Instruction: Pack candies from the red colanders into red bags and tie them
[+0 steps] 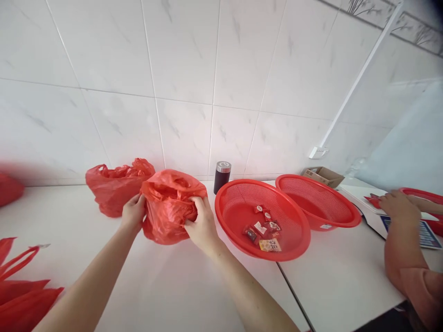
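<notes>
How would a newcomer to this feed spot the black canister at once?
Start at the tiled wall behind the white table. Near the wall's foot, between the held bag and the basket with wrapped sweets, stands the small upright canister. Its black body and silver top set it apart from those red neighbours.

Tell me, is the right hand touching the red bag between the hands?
Touching: the head view shows the right hand gripping the red bag at its open edge.
</notes>
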`<state>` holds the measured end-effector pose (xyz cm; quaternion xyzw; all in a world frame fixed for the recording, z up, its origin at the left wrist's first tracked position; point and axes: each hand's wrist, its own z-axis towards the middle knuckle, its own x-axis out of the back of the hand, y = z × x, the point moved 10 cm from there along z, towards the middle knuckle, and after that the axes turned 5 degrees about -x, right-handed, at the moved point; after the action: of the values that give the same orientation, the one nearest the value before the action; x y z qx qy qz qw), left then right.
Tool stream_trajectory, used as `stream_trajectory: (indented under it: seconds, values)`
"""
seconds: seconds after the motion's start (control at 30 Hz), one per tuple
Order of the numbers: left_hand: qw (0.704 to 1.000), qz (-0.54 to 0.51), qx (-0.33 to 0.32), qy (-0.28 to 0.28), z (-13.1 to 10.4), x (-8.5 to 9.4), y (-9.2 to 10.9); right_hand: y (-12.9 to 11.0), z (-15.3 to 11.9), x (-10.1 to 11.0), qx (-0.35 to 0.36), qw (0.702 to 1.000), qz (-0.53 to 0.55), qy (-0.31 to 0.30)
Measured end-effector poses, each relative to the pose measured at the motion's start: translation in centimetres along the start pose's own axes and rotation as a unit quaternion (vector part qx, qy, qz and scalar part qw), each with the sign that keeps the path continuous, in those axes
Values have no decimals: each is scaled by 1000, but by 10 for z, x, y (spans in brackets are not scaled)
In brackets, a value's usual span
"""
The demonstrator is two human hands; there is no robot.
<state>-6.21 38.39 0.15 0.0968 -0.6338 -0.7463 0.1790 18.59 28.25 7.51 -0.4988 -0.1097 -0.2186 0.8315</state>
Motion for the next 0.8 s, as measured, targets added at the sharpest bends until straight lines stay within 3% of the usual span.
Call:
stream_trajectory:
  seconds: [0.1,0.2,0.3,0.4,0.5,0.57,0.63,0.7,0.8]
  values:
    - [993,95,-60,32,28,6,23,13,5,-5,-41,997,-54,-48]
    - [984,150,-98,15,28,-3,32,31,3,-5,-80,988,-106,-83]
    - [976,165,-144,-8,-3,-17,36,44,-6,-7,-122,976,-101,-148]
    - [963,161,-213,-38,-56,-34,43,47,-12,-10,-140,968,-40,-206]
    - [924,223,-285,-124,-105,-68,38,34,1,3,-105,981,52,-155]
    - [888,303,-295,-180,-118,-92,22,21,11,22,-74,986,125,-85]
    - [875,351,-271,-196,-108,-107,5,5,15,48,-43,982,184,-11]
    - [884,362,-240,-174,-84,-113,-1,-7,12,77,-28,974,217,55]
    - [905,364,-195,-107,-46,-107,12,-13,-2,111,-39,962,250,100]
